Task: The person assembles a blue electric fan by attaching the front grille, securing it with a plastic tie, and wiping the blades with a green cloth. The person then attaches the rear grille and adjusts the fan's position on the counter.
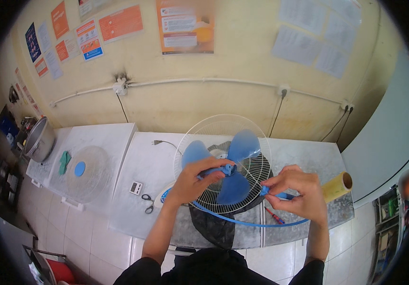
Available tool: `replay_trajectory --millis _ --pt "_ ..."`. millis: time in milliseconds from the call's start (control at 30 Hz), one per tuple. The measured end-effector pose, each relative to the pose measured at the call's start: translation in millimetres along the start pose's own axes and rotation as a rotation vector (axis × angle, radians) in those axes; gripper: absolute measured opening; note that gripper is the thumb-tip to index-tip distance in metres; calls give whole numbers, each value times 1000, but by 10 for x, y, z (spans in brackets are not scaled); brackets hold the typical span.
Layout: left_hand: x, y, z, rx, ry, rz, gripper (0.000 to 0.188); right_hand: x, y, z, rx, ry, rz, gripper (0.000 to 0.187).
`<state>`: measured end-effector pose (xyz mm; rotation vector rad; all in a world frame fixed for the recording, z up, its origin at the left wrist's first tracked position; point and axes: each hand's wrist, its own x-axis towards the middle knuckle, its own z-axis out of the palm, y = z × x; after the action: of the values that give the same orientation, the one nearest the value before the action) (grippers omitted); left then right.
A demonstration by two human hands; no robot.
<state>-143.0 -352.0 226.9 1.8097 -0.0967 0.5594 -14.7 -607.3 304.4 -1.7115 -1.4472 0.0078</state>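
A cream wall with posters stands along the far side, the print on the far-right white sheets too faint to read, and a worn white worktop (299, 152) runs below it. On this lies the wire rear guard (190, 128) of a fan, blue fan blades (237, 187) inside it, above a dark plastic bag (211, 228) that is partly covered. The fan base (165, 194) is mostly hidden behind the left hand (191, 179), which grips a small blue piece (227, 169) in front of the hub; the fingers conceal much of its shape. The right hand (295, 187) pinches a blue end piece (265, 190) between thumb and fingers, right of the guard. A blue band (247, 223) curves along the near side of the guard; whether it joins either held piece is hard to make out. Nearer, a screwdriver (275, 216) lies at right, scissors (149, 204) at left. The right hand partly covers a yellow roll (338, 186). Farther left, a wire front guard (90, 178) rests flat. Dark rims cut off the right-hand shelves (389, 223).
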Motion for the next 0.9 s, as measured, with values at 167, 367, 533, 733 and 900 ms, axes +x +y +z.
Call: replay_trajectory --millis 167,367,533,733,900 --pt "6 17 -75 -14 -2 -76 31 -25 -47 6 -22 -79 -57 19" --pt "24 -29 -113 49 -29 21 31 14 -92 65 -12 -85 -66 17" --pt "7 -49 -143 81 -75 31 31 18 -60 89 -2 -90 -65 16" --pt "-9 -44 -132 92 -101 18 32 13 -47 107 1 -95 -22 16" --pt "-9 15 -122 107 -181 78 32 29 -23 80 -49 -75 -22 17"
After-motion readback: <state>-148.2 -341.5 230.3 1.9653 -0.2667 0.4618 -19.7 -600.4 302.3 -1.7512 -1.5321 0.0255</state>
